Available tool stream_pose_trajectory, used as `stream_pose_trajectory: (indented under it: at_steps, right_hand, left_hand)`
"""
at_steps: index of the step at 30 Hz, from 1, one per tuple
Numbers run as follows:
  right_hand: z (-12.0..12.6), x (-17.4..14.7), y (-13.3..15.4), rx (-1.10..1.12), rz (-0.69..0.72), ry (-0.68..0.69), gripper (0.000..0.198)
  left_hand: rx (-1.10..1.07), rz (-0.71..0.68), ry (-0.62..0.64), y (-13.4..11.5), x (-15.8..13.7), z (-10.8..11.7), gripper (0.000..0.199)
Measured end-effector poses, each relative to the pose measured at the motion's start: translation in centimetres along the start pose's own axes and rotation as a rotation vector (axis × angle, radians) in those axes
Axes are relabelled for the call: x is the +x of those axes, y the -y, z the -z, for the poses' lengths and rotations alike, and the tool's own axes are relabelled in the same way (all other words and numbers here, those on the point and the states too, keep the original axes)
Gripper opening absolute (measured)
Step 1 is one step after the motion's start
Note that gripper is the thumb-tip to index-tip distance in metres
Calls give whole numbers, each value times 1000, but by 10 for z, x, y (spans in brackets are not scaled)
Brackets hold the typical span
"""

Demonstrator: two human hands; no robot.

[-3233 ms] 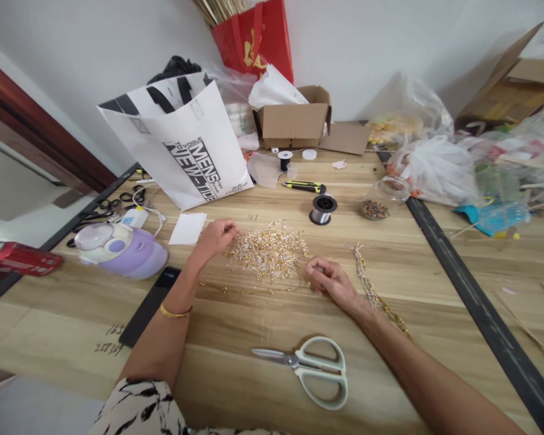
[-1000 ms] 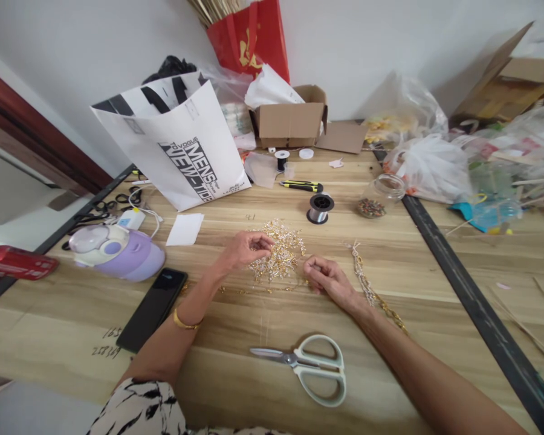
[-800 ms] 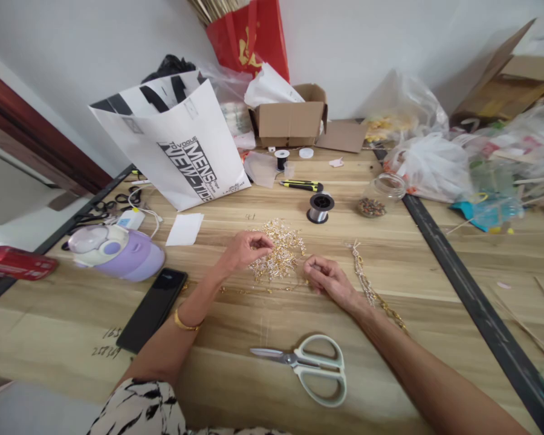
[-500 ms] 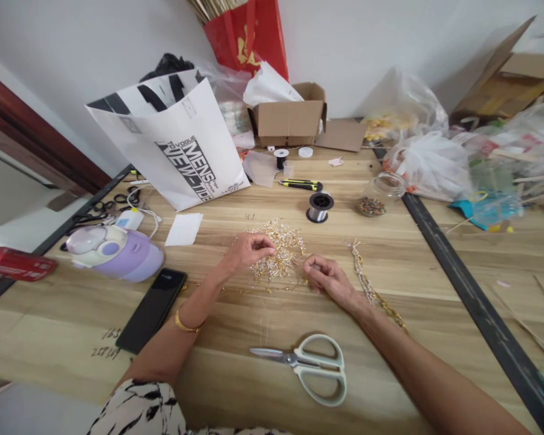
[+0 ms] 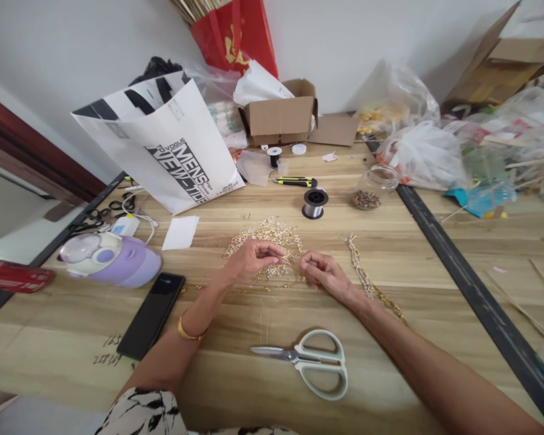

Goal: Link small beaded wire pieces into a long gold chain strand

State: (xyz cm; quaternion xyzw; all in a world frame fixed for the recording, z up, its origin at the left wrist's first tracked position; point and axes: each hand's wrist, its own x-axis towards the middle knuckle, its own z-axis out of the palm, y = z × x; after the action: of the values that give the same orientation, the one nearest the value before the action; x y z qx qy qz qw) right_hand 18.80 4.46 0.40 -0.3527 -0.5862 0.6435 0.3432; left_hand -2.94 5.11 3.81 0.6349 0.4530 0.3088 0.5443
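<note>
- Table [image 5: 236, 386] edge lies toward the body, well behind both hands – bare wood between, save the scissors [image 5: 308, 361] behind the right hand [image 5: 323, 275].
- Bead pile [image 5: 265, 237] sits just ahead of both hands.
- Left hand [image 5: 252, 258] has drawn in from the pile's left side – fingertips pinched on a small piece, nearly meeting the right hand's closed pinch; which piece that one grips, I cannot tell.

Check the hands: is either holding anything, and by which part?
Left hand pinches at the pile of gold and white beads; right hand is curled shut beside it. Whatever the fingertips hold is too small to tell.
</note>
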Motion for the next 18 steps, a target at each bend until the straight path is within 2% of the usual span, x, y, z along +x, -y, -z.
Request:
stream_pose_trajectory:
  at_steps: [6, 18]
  right_hand:
    - [2, 1, -5, 0, 20, 23, 30]
    - [4, 3, -9, 3, 57, 21, 30]
  left_hand:
    - [80, 28, -58, -5, -2, -8, 19]
    - [244, -30, -125, -9, 2, -5, 15]
